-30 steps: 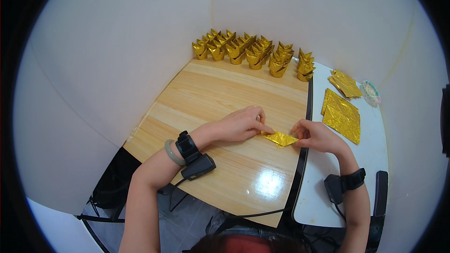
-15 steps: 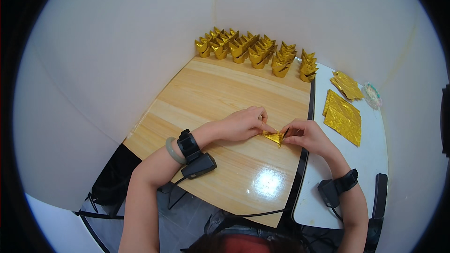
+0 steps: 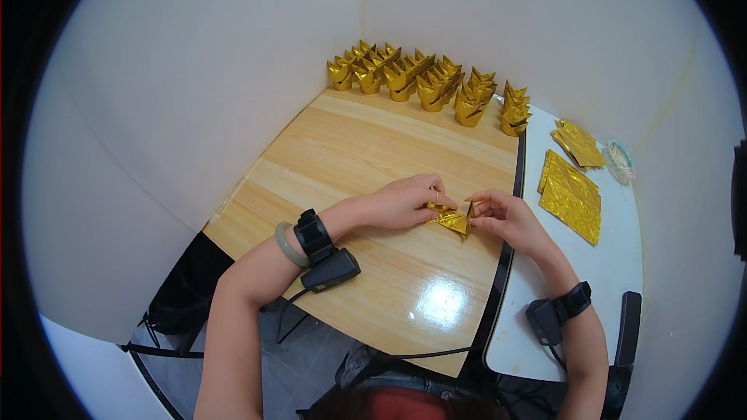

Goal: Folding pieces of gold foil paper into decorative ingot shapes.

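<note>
A small piece of folded gold foil paper (image 3: 453, 220) is between my two hands, low over the right part of the wooden table. My left hand (image 3: 410, 200) has its fingers closed on the paper's left end. With thumb and fingers, my right hand (image 3: 502, 216) pinches the right end, where a pointed flap stands up. Part of the paper is hidden beneath the left fingers.
Rows of folded gold paper ingots (image 3: 440, 84) line the far edge of the wooden table (image 3: 350, 155). To the right, a white table (image 3: 545, 288) holds gold foil sheets (image 3: 570, 197), another gold stack (image 3: 578, 144) and a clear round container (image 3: 619, 162). White walls enclose the corner.
My left hand has shifted slightly away from the right one, and more of the gold paper shows between them. The right fingers have lifted a little, with the flap upright.
</note>
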{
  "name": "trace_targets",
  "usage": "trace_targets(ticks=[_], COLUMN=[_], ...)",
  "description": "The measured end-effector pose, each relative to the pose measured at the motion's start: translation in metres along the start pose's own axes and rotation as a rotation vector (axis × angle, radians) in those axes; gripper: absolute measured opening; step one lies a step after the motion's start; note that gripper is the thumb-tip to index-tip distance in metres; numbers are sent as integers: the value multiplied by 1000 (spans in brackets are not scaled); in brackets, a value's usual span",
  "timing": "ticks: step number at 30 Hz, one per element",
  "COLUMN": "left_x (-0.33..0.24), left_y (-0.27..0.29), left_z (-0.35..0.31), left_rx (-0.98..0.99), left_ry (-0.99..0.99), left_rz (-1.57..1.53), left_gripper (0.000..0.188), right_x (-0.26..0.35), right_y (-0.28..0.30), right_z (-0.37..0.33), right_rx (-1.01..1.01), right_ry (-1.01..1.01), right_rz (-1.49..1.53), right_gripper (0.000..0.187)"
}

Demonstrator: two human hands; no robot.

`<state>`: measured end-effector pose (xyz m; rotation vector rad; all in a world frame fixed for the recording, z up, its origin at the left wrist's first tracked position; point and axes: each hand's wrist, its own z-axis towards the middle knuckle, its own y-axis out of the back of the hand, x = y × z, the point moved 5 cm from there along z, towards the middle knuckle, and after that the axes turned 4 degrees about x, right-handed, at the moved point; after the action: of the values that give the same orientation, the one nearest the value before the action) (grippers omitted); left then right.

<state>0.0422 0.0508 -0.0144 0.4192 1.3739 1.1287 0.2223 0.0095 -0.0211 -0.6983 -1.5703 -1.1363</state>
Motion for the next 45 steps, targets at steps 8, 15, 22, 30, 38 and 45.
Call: trace_targets(ticks=[8,15,22,30,38,45], left_x=[-7,-1,4,0,3,0], left_y=[6,0,-1,-1,-2,-4], left_z=[0,1,0,3,7,7], left_rx=[36,-85,-146,-101,-165,-153], left_ry=[163,410,413,471,495,472], left_rz=[-36,-295,-232,-310,-132,-20], left_gripper=[19,14,16,15,13,16], right_x=[20,24,21,19,18,16], right_y=[-14,-21,-24,-32,-34,-36], right_z=[-4,-3,0,2,3,3], right_rx=[-168,-217,-211,-268,-298,-303], right_ry=[44,116,68,135,111,179], right_rz=[-358,-508,-516,-723,-854,-964], right_gripper=[19,11,12,13,12,15])
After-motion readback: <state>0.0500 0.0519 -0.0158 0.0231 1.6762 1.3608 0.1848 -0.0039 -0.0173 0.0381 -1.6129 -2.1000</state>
